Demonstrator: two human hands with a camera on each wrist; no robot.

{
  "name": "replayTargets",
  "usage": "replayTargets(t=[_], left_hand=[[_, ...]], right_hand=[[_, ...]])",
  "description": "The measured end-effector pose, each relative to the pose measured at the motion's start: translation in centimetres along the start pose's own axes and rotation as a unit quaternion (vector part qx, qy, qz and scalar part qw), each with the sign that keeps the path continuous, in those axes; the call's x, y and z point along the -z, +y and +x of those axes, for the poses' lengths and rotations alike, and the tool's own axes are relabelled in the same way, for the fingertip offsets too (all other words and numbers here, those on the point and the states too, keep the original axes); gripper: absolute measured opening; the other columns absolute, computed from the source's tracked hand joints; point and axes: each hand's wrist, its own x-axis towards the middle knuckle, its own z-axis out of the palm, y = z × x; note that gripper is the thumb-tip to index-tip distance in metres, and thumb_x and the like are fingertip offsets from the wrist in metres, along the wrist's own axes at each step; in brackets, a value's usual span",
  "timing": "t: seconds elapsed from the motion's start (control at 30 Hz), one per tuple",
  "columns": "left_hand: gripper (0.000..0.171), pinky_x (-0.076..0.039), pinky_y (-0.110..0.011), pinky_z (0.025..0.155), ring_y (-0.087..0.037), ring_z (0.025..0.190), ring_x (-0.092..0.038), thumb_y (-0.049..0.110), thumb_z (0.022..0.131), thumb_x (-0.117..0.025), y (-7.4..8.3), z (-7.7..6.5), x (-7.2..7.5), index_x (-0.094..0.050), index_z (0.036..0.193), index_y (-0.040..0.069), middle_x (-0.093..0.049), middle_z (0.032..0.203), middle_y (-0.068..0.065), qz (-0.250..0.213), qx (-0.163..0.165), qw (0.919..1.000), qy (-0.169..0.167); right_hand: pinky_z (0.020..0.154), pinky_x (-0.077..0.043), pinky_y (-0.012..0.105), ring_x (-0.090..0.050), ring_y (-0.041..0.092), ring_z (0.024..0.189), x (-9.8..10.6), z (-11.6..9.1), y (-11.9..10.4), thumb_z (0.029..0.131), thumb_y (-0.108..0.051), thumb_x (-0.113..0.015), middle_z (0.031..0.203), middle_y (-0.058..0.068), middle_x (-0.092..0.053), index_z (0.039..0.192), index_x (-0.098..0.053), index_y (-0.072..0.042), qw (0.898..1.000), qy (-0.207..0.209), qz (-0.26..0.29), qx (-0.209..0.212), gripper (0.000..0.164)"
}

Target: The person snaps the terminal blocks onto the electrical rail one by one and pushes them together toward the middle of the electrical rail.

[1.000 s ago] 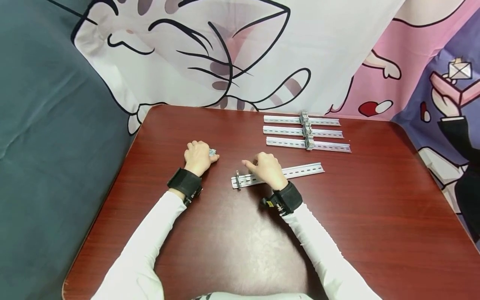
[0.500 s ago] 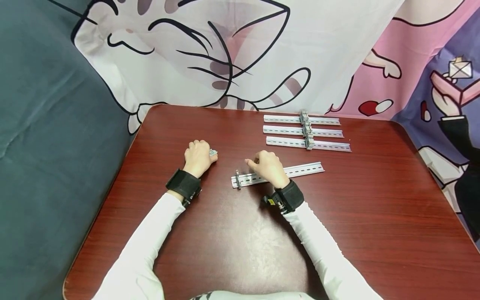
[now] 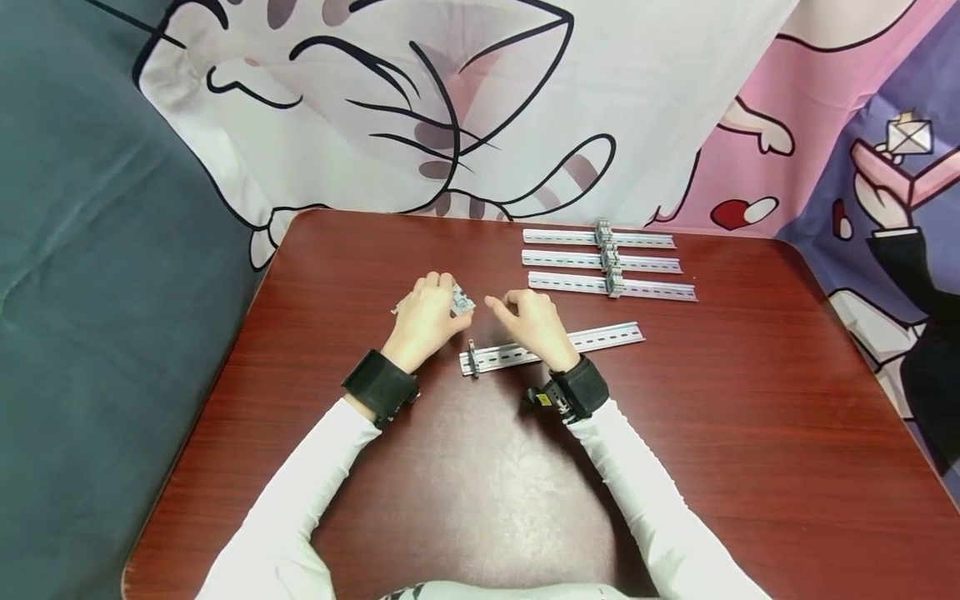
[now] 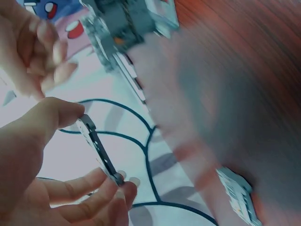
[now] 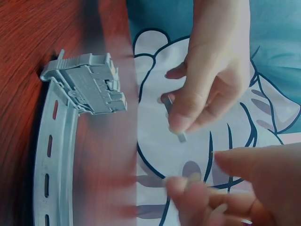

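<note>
My left hand (image 3: 426, 321) pinches a thin grey terminal block (image 4: 101, 148) between thumb and fingertips, above the table and left of the right hand. A second grey terminal block (image 4: 237, 195) lies on the table beside the left hand; only a bit of it shows in the head view. My right hand (image 3: 534, 325) hovers over the near slotted metal DIN rail (image 3: 606, 337), holding nothing, thumb and fingers apart and turned towards the left hand. One terminal block (image 5: 89, 84) stands clipped across the left end of that rail. The right hand hides the rail's middle.
Three parallel DIN rails (image 3: 652, 290) lie at the back of the brown table (image 3: 750, 417), each with terminal blocks (image 3: 613, 282) clipped near its middle. A printed cloth (image 3: 660, 100) hangs behind the table, and a green padded surface (image 3: 112, 250) borders its left side.
My left hand has moved right, towards the right hand, with the terminal block between its fingers. Another block now shows at its left. The right hand has hardly moved.
</note>
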Motion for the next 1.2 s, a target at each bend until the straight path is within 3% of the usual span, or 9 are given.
replayTargets(t=[0.2,0.33,0.47,0.67,0.83,1.0,1.2], left_hand=[[0.045,-0.052,-0.039,0.072,-0.031,0.091,-0.057,0.031,0.084,-0.070,1.2,-0.3,0.1,-0.056,0.114,0.000,-0.058,0.103,-0.016,-0.010,-0.062,0.9980,0.005],[0.045,-0.050,-0.036,0.072,-0.027,0.092,-0.056,0.031,0.084,-0.072,1.7,-0.4,0.0,-0.056,0.116,0.003,-0.058,0.104,-0.012,-0.012,-0.100,0.9947,0.018],[0.048,-0.051,-0.035,0.076,-0.026,0.093,-0.057,0.032,0.083,-0.074,1.9,-0.7,0.0,-0.057,0.117,0.004,-0.061,0.105,-0.011,-0.006,-0.130,0.9908,0.037],[0.048,-0.053,-0.037,0.080,-0.028,0.100,-0.060,0.032,0.086,-0.072,1.2,-1.7,0.2,-0.058,0.123,0.004,-0.064,0.112,-0.012,-0.012,-0.135,0.9896,0.048],[0.026,-0.053,-0.038,0.077,-0.026,0.095,-0.061,0.024,0.090,-0.067,0.3,-3.3,0.1,-0.067,0.109,0.006,-0.066,0.104,-0.010,-0.006,-0.120,0.9913,0.054],[0.011,-0.051,-0.037,0.072,-0.025,0.080,-0.062,0.019,0.089,-0.065,0.1,-4.8,-0.1,-0.073,0.087,0.010,-0.067,0.086,-0.005,0.039,-0.141,0.9892,0.007],[0.019,-0.047,-0.039,0.063,-0.026,0.071,-0.059,0.019,0.085,-0.065,0.7,-6.1,-0.2,-0.065,0.066,0.014,-0.064,0.075,-0.002,0.066,-0.162,0.9813,-0.080]], right_hand=[[0.059,-0.043,0.026,-0.060,0.016,0.064,0.1,0.5,-0.2,0.096,-0.031,-0.059,0.076,0.008,-0.069,0.094,-0.072,-0.006,0.998,0.013,0.037,0.041,0.028],[0.061,-0.044,0.023,-0.062,0.016,0.068,0.3,0.6,-0.3,0.092,-0.022,-0.065,0.080,0.008,-0.072,0.091,-0.073,-0.005,0.997,0.015,0.051,0.059,0.019],[0.056,-0.041,0.021,-0.057,0.013,0.061,0.7,0.4,-0.4,0.088,-0.019,-0.069,0.074,0.006,-0.070,0.082,-0.071,-0.006,0.997,0.011,0.055,0.054,0.015],[0.053,-0.039,0.021,-0.052,0.010,0.056,1.0,-0.3,-0.3,0.085,-0.016,-0.070,0.068,0.004,-0.066,0.078,-0.069,-0.007,0.998,0.002,0.044,0.040,0.012],[0.056,-0.043,0.021,-0.056,0.009,0.059,0.8,-1.0,0.2,0.083,-0.014,-0.071,0.070,0.004,-0.068,0.079,-0.067,-0.007,0.998,-0.043,0.023,0.025,0.009],[0.056,-0.043,0.021,-0.058,0.009,0.056,0.6,-1.7,0.5,0.083,-0.013,-0.071,0.066,0.003,-0.067,0.074,-0.064,-0.007,0.996,-0.086,-0.022,0.004,0.013],[0.056,-0.046,0.022,-0.066,0.013,0.052,0.1,-2.1,0.5,0.085,-0.013,-0.070,0.060,0.001,-0.068,0.075,-0.065,-0.007,0.992,-0.119,-0.039,-0.034,0.012]])
